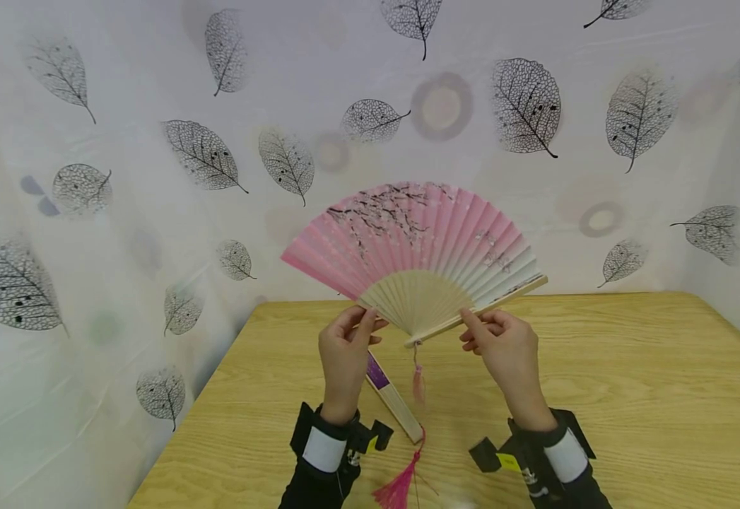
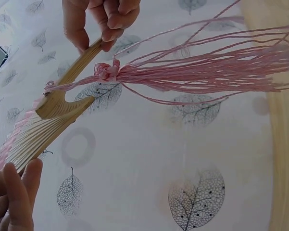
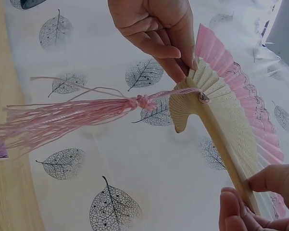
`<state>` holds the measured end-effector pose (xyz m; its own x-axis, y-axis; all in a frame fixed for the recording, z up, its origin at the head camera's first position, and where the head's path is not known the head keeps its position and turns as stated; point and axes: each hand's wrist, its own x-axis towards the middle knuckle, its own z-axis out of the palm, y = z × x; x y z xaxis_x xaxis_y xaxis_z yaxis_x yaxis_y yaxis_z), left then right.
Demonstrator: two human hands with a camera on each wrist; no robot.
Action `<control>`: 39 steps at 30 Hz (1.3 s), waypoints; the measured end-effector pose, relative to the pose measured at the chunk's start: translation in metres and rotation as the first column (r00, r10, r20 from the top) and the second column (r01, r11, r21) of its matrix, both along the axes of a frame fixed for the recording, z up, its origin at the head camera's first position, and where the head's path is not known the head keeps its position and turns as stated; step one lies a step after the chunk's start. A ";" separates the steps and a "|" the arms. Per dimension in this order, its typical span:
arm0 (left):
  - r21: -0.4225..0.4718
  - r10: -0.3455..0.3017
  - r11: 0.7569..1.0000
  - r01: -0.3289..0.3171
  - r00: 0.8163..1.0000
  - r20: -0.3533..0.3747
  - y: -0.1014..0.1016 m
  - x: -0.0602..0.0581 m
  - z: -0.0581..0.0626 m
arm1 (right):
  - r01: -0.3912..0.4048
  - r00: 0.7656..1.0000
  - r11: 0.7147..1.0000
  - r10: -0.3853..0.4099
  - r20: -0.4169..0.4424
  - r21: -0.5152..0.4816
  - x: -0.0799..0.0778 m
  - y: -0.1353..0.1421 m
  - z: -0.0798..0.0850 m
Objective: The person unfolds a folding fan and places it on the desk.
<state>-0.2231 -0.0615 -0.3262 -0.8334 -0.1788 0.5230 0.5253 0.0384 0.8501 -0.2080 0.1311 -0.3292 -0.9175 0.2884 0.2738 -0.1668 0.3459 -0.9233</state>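
Spread wide above the table is a pink folding fan (image 1: 408, 233) with dark blossom branches and pale wooden ribs. My left hand (image 1: 347, 353) pinches its left edge between thumb and fingers. On the other side, my right hand (image 1: 506, 350) pinches the outer wooden guard stick. From the pivot hangs a pink tassel (image 1: 418, 382), which also shows large in the left wrist view and the right wrist view. Below, a second, folded fan (image 1: 395, 403) with a purple band lies on the table, its upper end hidden behind my left hand. A magenta tassel (image 1: 398, 488) trails from it.
The wooden table (image 1: 649, 382) reaches back to a pale curtain (image 1: 459, 42) printed with leaf skeletons. The same curtain hangs along the left side. Each wrist carries a strapped camera mount.
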 end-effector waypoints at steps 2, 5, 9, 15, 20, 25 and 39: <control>0.013 0.000 1.000 0.000 1.000 0.002 0.000 0.000 0.000 | 0.007 1.000 1.000 -0.007 -0.011 -0.002 0.000 0.000 0.000; 0.037 0.003 0.999 -0.004 1.000 0.011 0.000 0.001 0.000 | 0.015 1.000 1.000 -0.016 -0.022 -0.007 -0.001 -0.001 -0.001; 0.055 0.006 0.998 -0.007 1.000 0.021 0.000 0.001 0.000 | 0.018 1.000 1.000 -0.018 -0.026 -0.010 -0.001 -0.001 -0.002; 0.055 0.006 0.998 -0.007 1.000 0.021 -0.001 0.001 0.000 | 0.014 1.000 1.000 -0.014 -0.018 -0.012 -0.001 -0.001 -0.002; 0.089 -0.003 0.996 0.000 1.000 0.028 0.000 0.002 0.001 | 0.015 1.000 0.999 -0.016 -0.025 -0.049 0.000 -0.001 -0.001; 0.134 -0.023 0.991 0.016 0.998 0.051 0.001 0.002 0.001 | 0.020 0.999 0.997 -0.022 -0.032 -0.072 -0.001 -0.002 0.000; 0.192 -0.047 0.981 0.037 0.998 0.051 0.003 0.002 0.001 | 0.022 0.998 0.994 -0.028 -0.058 -0.106 -0.001 -0.002 -0.001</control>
<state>-0.2211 -0.0589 -0.3255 -0.8685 -0.2353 0.4362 0.4756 -0.1481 0.8671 -0.2094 0.1291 -0.3304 -0.8926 0.3410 0.2948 -0.2151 0.2524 -0.9434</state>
